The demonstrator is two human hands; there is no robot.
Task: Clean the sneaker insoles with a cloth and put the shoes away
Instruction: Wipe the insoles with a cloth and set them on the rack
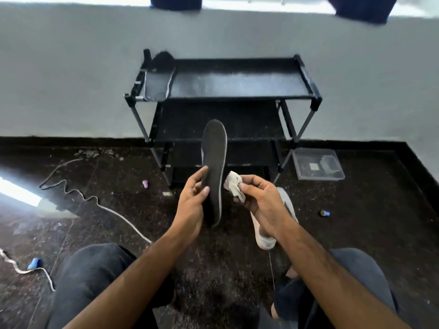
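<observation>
The insole point(215, 167) stands nearly upright in the air in front of the seated person, dark grey with a pale edge, its toe end pointing up toward the shoe rack point(223, 96) and its heel end down between the two hands. The left hand point(192, 205) wraps around the lower half of it, thumb on the near face and fingers curled behind the left edge. The right hand point(259, 200) is closed around a crumpled whitish cloth point(235, 186), pinched between thumb and fingers; the cloth sits just beside the right edge of the insole, and I cannot tell whether it touches it.

Under the right wrist a white sneaker point(263, 231) lies on the dark speckled floor point(213, 269), partly hidden by the hand and forearm. The black rack stands against the pale wall, and on the left end of its top shelf rests another insole point(156, 87), grey side up, with something dark behind it that I cannot make out. A clear plastic box point(318, 166) sits on the floor just right of the rack. A pale cable point(114, 210) snakes across the floor on the left, near a bright strip of glare. The person's knees, in dark trousers point(95, 269), frame the lower part of the view.
</observation>
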